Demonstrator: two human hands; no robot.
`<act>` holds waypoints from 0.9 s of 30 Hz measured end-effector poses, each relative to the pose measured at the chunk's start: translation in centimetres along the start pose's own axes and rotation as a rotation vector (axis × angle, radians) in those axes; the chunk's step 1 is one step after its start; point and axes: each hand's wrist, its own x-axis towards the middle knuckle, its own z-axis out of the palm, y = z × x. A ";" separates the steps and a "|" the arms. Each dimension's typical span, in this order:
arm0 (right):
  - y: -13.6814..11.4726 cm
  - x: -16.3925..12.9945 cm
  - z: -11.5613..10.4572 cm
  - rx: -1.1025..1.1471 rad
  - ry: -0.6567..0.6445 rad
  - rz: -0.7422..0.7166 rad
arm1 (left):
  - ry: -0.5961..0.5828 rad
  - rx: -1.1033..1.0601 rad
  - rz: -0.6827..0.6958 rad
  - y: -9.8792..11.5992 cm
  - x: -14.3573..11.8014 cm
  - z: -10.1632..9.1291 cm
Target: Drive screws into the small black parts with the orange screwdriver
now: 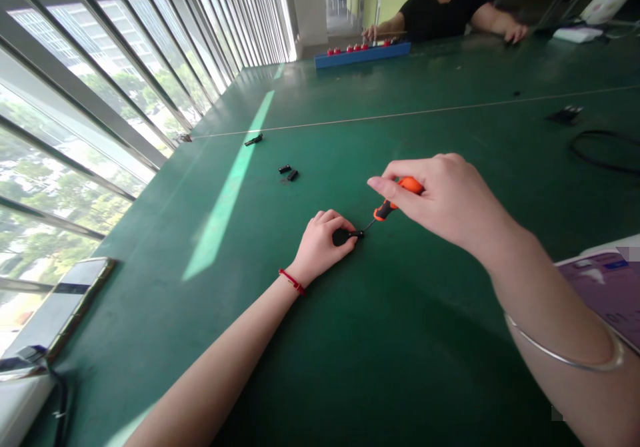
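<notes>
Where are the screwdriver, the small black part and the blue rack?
screwdriver (386,209): head view, lower handle.
small black part (342,236): head view, exposed side by the left hand's fingers.
blue rack (363,55): head view, front face.

1. Left hand (323,243) flat on green table (350,340), fingers curled over small black part (341,236), pinning it down.
2. Right hand (440,197) gripping orange-and-black screwdriver (395,203); tip at the black part, just beside left fingertips.
3. Red cord on left wrist, metal bangle (565,357) on right forearm.
4. Two small black pieces (289,172) further up the table, well apart from hands; another black piece (253,140) beyond them.
5. Black cable (597,150) at right edge, purple sheet (607,293) near right arm.
6. Far end: another person seated behind blue rack (363,55) with red caps.
</notes>
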 end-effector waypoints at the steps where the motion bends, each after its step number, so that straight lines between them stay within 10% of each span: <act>1: 0.0 0.0 0.0 -0.001 -0.001 -0.001 | -0.001 -0.002 0.000 0.0 0.0 0.0; 27: -0.2 0.0 -0.1 0.011 -0.021 0.040 | -0.022 0.012 0.013 -0.1 0.0 0.0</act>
